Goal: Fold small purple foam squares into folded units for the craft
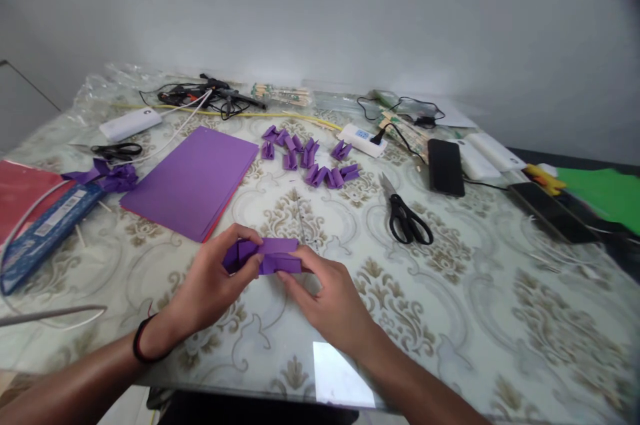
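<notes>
Paper strip (280,247), purple and folded into a channel, between both hands over the patterned table cover (425,285); contact with the cover impossible to tell. Pinched at its left part between thumb and fingers of the left hand (214,275); pinched at its right end between thumb and fingers of the right hand (327,288). Dark wristband (137,342) around the left wrist. Just beyond the left hand, purple sheets (193,178) with red beneath. Farther back, small folded purple pieces (309,153) in a loose cluster near a white power strip (360,140). To the right, black-handled scissors (399,205) and a black smartphone (446,168). At left, crumpled purple paper (119,177) beside a blue carton (50,233).
</notes>
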Tool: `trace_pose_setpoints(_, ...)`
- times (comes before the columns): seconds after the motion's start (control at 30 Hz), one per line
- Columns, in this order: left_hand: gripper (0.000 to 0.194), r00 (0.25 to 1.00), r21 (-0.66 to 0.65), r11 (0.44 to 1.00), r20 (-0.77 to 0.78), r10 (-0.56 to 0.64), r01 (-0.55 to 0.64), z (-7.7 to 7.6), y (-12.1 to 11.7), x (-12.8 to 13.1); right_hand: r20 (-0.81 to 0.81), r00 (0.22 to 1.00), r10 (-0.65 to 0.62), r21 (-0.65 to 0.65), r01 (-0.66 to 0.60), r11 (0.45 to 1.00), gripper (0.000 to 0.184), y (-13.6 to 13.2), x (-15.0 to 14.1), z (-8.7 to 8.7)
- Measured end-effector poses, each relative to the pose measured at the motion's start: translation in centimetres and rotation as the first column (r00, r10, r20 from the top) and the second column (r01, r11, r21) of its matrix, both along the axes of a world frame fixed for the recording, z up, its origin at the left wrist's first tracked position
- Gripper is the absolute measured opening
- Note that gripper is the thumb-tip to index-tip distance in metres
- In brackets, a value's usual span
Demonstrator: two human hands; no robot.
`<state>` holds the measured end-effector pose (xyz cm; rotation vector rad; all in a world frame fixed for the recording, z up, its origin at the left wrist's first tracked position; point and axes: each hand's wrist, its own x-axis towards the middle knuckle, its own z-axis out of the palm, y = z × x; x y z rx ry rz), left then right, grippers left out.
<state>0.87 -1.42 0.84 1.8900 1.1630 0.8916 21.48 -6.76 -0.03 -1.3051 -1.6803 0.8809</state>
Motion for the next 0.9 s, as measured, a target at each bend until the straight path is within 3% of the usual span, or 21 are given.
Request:
trace_pose_setpoints(0.2,0.014,1.0,0.051,0.999,0.025,-0.001,0.0,-0.34,-0.23,0.03,-0.109,0.994,0.027,-0.078,-0.036,0.996,0.014,0.03,-0.03,0.16)
trace_pose_setpoints(0.5,0.014,0.999,0.084,0.996,0.003,-0.04,0.04,-0.21,-0.34,-0.05,-0.078,0.997,0.002,0.003,-0.002,1.0,0.012,0.02,0.0,-0.33)
trace_pose_setpoints(0.67,0.012,0.999,0.109,0.993,0.022,-0.042,0.039,-0.27,-0.28,-0.06,-0.043,0.998,-0.047,-0.039,0.045,0.998,0.004,0.04,0.01,-0.43)
trace_pose_setpoints(0.9,0.011,0.997,0.08,0.995,0.056,-0.056,0.051,-0.22,-0.24,-0.05,-0.046,0.998,-0.038,0.023,0.039,0.999,0.009,0.03,-0.01,-0.28)
